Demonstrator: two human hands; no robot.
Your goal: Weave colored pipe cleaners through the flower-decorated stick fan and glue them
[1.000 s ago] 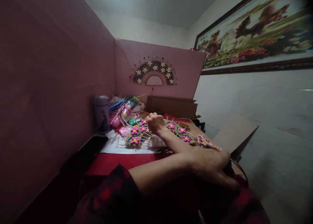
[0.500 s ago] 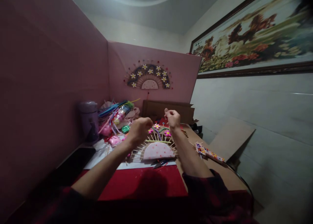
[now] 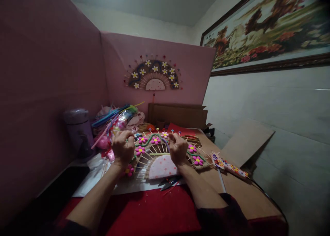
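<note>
The left hand [image 3: 123, 147] is held over the left part of a semicircular fan of brown woven material and pale sticks [image 3: 160, 145], with its fingers curled inward and thumb and forefinger together. Whether a small item is pinched between them cannot be determined. The right hand [image 3: 178, 149] is positioned over the fan's right half; its fingers are folded and the thumb and forefinger meet, and their grip contents, if any, are likewise indiscernible. The fan lies on the table below and between both sets of fingers. A pale pink clay flower with a yellow centre [image 3: 164, 135] sits just left of the right fingertips; contact cannot be confirmed. A magenta clay flower with a yellow centre [image 3: 155, 140] lies between the two hands. The fan's white half-round panel with red spots [image 3: 161, 169] is located nearer the wearer than the right fingers. Dark-bladed scissors [image 3: 168, 183] rest beyond that panel's near edge, below the right fingers. A flower-patterned glue gun [image 3: 228, 165] lies well to their right.
</note>
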